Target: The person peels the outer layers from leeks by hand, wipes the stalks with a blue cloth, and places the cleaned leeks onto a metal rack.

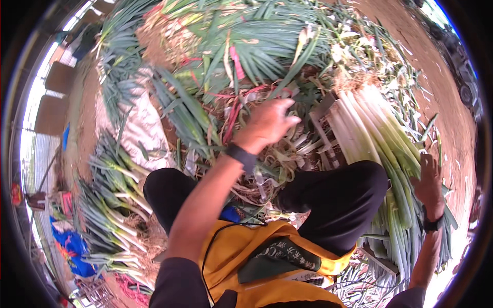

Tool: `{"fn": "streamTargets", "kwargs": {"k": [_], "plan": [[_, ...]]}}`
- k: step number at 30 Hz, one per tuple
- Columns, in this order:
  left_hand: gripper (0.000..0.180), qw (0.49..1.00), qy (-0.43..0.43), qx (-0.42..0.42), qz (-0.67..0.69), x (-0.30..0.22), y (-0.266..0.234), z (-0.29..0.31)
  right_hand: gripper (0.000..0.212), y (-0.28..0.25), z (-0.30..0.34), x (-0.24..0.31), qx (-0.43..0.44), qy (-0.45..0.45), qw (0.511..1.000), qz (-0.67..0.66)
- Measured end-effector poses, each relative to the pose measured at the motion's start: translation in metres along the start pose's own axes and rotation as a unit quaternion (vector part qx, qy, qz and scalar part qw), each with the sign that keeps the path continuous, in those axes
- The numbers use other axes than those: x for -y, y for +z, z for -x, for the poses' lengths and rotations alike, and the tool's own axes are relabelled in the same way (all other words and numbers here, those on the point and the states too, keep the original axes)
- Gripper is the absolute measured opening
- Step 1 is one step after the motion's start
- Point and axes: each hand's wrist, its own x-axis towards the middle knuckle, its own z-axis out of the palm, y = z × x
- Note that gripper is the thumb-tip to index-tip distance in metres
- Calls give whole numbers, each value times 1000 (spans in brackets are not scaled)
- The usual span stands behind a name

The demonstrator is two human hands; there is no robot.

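My left hand (268,122) reaches over the middle, thumb and fingers apart, with nothing visible in it. Just beyond it lie pink-red tie strips (236,115) among trimmed leaves and roots. On my right, a thick bundle of long leeks (359,123) rests lengthwise beside my knee, white stalks and roots at the far end, green leaves toward me. My right hand (429,186) is at the outer edge of its leaves, fingers stretched out; whether it presses on them I cannot tell. A metal-edged support (323,128) shows beside the bundle's white stalks.
Loose leeks (115,205) lie in a pile at my left, near a pale sack (146,123). A large heap of leeks (257,41) spreads across the far side. Trimmings (359,46) litter the far right. A blue bag (72,246) stands at the left; bare brown ground (452,123) runs along the right.
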Motion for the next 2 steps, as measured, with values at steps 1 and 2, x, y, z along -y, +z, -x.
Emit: {"fn": "streamTargets", "kwargs": {"k": [1,2], "plan": [[51,999,-48,-1,-13,14,-27,16,73,6,0,-7,-91,-58,993,-41],[54,994,-107,1,-22,37,-49,33,90,-25,-5,15,9,-36,996,-82]]}}
